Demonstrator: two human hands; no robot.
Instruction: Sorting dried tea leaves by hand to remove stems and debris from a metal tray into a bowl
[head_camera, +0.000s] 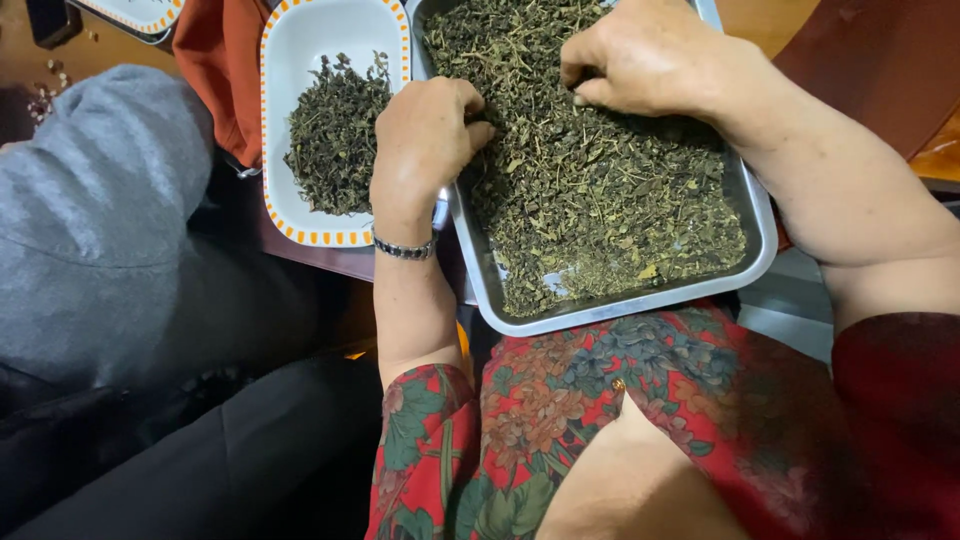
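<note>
head view, metal tray: a rectangular steel tray (762, 238) is propped at the lap's edge against the floral red top (600, 400), so the dried leaves (600, 190) are kept close and easy to sort.
left hand: the left hand (425, 135) is curled at the tray's left rim, fingers bunched into the leaves; a small pinch looks to be gripped, though what exactly can't be told. A metal watch band (404, 247) is worn on the wrist.
right hand: the right hand (640, 55) is pressed into the pile at the far end, fingertips pinched on leaf bits.
white dish: an orange-trimmed white dish (300, 40) is set just beside the tray, with a smaller leaf heap (335, 135) kept apart in it.
grey bundle: grey cloth (90, 200) is left at the left side.
</note>
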